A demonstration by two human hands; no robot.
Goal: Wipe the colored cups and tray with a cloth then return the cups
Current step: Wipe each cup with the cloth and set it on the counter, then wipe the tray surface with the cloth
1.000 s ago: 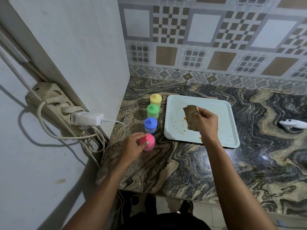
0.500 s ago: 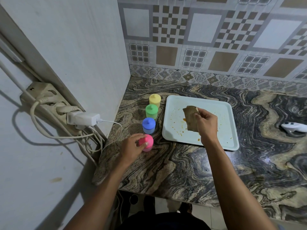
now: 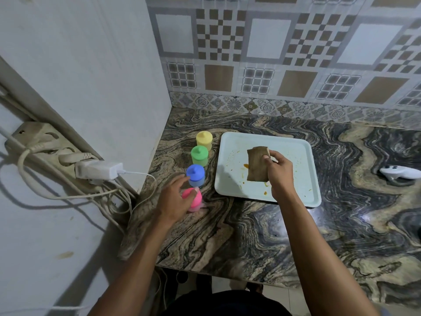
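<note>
Four lidded cups stand in a row on the marble counter, left of the tray: yellow (image 3: 204, 140) farthest, then green (image 3: 199, 155), blue (image 3: 195, 175) and pink (image 3: 196, 202) nearest. My left hand (image 3: 174, 199) lies over the pink cup with its fingers stretched toward the blue one and its thumb against the pink lid; it hides part of that cup. The white tray (image 3: 234, 142) is flecked with orange stains. My right hand (image 3: 279, 172) grips a folded brown cloth (image 3: 256, 165) that hangs just over the tray's middle.
A white wall panel borders the counter on the left, carrying a power strip (image 3: 45, 144), a white charger (image 3: 98, 171) and loose cables. A white controller (image 3: 398, 174) lies on the counter at the right. The counter's front edge runs below my arms.
My left hand, wrapped round the pink cup a second ago, has loosened and its fingers now stretch out. The right hand still holds the cloth over the tray.
</note>
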